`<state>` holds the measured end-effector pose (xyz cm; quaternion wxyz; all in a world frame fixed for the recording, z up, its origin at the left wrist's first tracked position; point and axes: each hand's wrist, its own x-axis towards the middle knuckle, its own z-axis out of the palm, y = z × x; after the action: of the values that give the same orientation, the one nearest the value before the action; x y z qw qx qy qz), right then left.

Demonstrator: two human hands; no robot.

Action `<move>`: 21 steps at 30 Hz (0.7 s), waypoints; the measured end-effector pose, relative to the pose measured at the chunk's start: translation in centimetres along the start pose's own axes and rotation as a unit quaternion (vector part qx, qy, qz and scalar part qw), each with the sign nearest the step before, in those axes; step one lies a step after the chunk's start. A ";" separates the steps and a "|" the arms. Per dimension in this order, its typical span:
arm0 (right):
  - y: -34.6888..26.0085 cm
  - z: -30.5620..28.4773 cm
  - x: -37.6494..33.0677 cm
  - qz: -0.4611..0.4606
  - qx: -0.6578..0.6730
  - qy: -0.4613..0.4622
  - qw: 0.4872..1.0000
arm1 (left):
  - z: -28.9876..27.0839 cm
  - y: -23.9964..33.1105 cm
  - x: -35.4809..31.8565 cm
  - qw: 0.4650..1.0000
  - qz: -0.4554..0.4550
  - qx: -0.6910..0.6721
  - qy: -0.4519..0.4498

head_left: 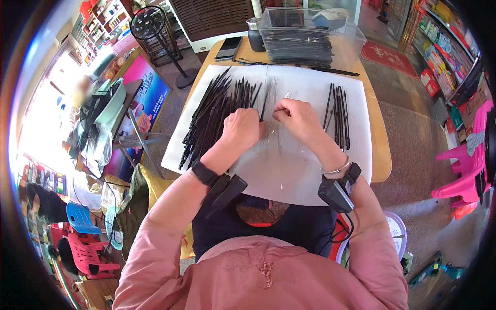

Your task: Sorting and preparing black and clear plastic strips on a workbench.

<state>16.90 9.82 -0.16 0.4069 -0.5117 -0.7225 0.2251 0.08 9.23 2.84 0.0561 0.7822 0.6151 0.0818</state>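
My left hand [242, 128] is closed over the white sheet [305, 175], with a thin black stick [265, 101] rising from its thumb side. Just right of it, my right hand [299, 121] has thumb and forefinger pinched together; whatever is between them is too small to make out. Narrow clear plastic sleeves [274, 87] lie between and beyond the hands. A big heap of thin black sticks [206, 119] spreads left of my left hand, partly under that wrist. Several more black sticks [341, 116] lie side by side to the right of my right hand.
At the table's far side stands a clear plastic bin [310, 44] full of black sticks. Left of it are a dark jar [255, 39] and a phone [228, 48]. The wooden table [381, 155] has a rounded right edge. A standing fan [168, 46] is beyond its left side.
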 end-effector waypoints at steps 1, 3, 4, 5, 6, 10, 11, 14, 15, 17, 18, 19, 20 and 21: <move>-0.2 -0.1 -0.1 -0.012 0.011 -0.011 1.000 | 0.0 -0.1 -0.3 0.999 -0.014 -0.030 -0.010; -0.5 -0.3 -0.1 -0.025 0.001 -0.001 1.000 | -0.3 -0.5 -0.9 0.997 -0.012 -0.077 0.016; -0.4 -0.4 -0.1 -0.036 -0.010 0.007 0.999 | -0.4 -0.8 -1.1 0.991 -0.010 -0.126 0.040; -0.6 -0.6 -0.1 -0.036 -0.009 0.006 0.999 | -0.5 -1.2 -1.4 0.991 -0.011 -0.125 0.040; -0.8 -0.9 -0.1 -0.032 -0.006 -0.003 0.999 | -0.7 -1.7 -1.8 0.988 -0.008 -0.146 0.058; -0.3 -0.5 -0.2 -0.065 0.011 -0.045 0.997 | -1.3 -2.8 -3.4 0.958 -0.042 -0.272 0.075; -0.4 -0.4 -0.3 -0.064 0.011 -0.047 0.997 | -1.5 -3.1 -3.8 0.957 -0.030 -0.280 0.076; -1.4 -0.6 -0.6 -0.104 -0.012 -0.097 0.990 | -2.5 -3.4 -5.4 0.951 -0.070 -0.286 0.095; -1.8 -0.9 -0.7 -0.118 -0.030 -0.129 0.984 | -2.8 -3.4 -5.8 0.931 -0.097 -0.347 0.058; -1.8 -0.8 -1.0 -0.130 -0.048 -0.163 0.977 | -3.4 -3.4 -6.4 0.912 -0.119 -0.389 0.049; -1.6 -0.6 -1.1 -0.144 -0.056 -0.173 0.973 | -3.7 -3.4 -6.6 0.892 -0.137 -0.429 0.040; -1.5 -0.5 -1.2 -0.159 -0.064 -0.181 0.969 | -3.9 -3.5 -6.8 0.877 -0.135 -0.460 0.041; -1.4 -0.4 -1.3 -0.158 -0.064 -0.182 0.968 | -3.9 -3.7 -7.0 0.876 -0.136 -0.461 0.040; -1.4 -0.1 -1.3 -0.165 -0.074 -0.180 0.967 | -4.0 -4.0 -7.3 0.849 -0.139 -0.508 0.035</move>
<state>16.41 8.06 0.48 0.2624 -0.3655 -0.8728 0.1892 -6.22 3.03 5.55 0.4348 0.5475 0.5916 0.4014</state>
